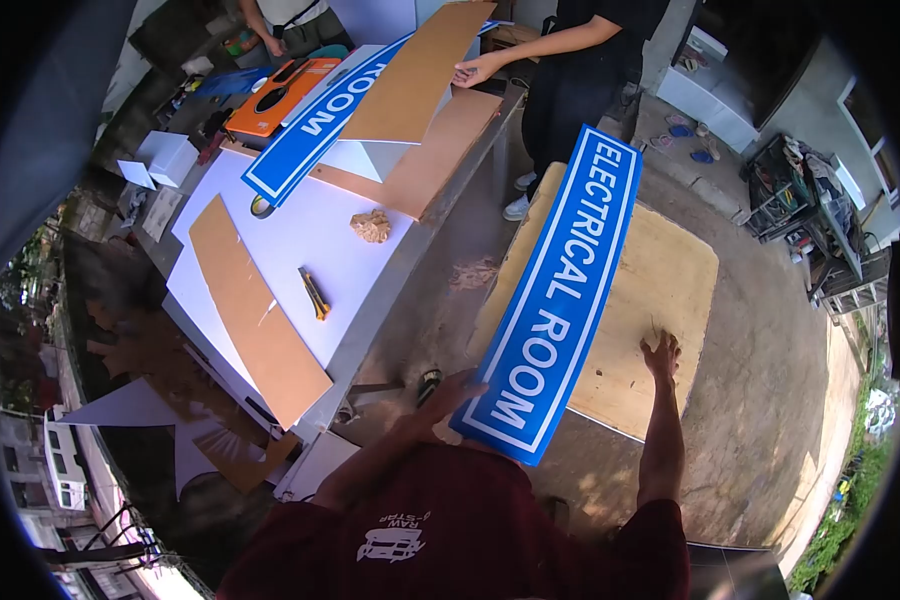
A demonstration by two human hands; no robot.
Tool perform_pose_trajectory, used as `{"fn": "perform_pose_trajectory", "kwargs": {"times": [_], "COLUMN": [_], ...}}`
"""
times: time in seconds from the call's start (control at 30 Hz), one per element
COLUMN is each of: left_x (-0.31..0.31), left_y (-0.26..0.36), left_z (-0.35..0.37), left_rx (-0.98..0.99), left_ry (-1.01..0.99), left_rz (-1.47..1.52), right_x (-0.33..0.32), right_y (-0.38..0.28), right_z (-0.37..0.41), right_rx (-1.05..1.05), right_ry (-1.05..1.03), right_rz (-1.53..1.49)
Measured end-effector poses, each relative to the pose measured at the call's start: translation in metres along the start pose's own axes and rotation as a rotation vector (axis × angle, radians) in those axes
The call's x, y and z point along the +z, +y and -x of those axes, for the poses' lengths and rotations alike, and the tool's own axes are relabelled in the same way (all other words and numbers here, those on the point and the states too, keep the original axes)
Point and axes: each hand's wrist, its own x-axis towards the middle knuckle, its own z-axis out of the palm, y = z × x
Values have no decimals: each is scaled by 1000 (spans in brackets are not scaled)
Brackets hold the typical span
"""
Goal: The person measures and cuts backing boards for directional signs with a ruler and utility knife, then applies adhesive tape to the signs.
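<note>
A long blue sign panel (560,300) lettered ELECTRICAL ROOM in white slants across the middle, in front of me. My left hand (452,398) grips its left edge near the bottom end. To the right of the sign, my right hand (661,356) reaches over a pale yellowish board (670,270), its fingers bent and apart, close to or touching the surface. Nothing clear shows in those fingers. The sign's upper part lies over the same board. My left thumb and fingertips are partly hidden at the sign's edge.
A white-topped table (355,265) at left bears a brown strip (255,310), a utility knife (314,293), crumpled brown paper (371,227) and tape (262,207). Behind, a co-worker's hand (480,69) touches a brown sheet (410,85) over another blue sign (310,125). An orange case (278,98) stands nearby.
</note>
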Motion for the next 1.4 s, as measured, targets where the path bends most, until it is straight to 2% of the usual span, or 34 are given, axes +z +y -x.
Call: {"fn": "perform_pose_trajectory", "kwargs": {"times": [0.1, 0.13, 0.3, 0.5, 0.6, 0.7, 0.8, 0.9, 1.0, 1.13, 1.27, 1.4], "left_x": [0, 0, -2, -16, -47, -72, -102, -125, -128, -135, -182, -189], "left_y": [-10, -15, -24, -14, -10, 21, 25, 85, 141, 188, 207, 243], "left_z": [-2, -4, -7, -8, -12, -5, -14, -6, -14, -23, -33, -25], "left_rx": [-9, 1, 10, -11, 103, 186, 223, 264, 147, 219, 378, 326], "left_ry": [12, 20, 1, 232, 315, 389, 334, 240, 385, 417, 451, 504], "left_rz": [-9, -24, -4, -296, -287, -338, -159, 76, -104, -275, -526, -657], "right_x": [9, 11, 18, 5, 8, 2, 5, 4, 11, 22, 28, 28], "right_y": [7, 10, 21, 21, 29, 22, 23, 14, 10, 12, 12, 18], "right_z": [-1, 0, -2, -13, -15, -7, -8, 2, 8, 15, 6, 6], "right_rx": [86, 102, 28, -8, -42, -23, -16, -1, 6, -12, 6, -4], "right_ry": [214, 74, -11, -91, -94, -107, -106, -70, 5, 97, 76, 81], "right_rz": [-23, 1, 0, -67, -62, -54, -47, -36, 40, 81, 145, 181]}}
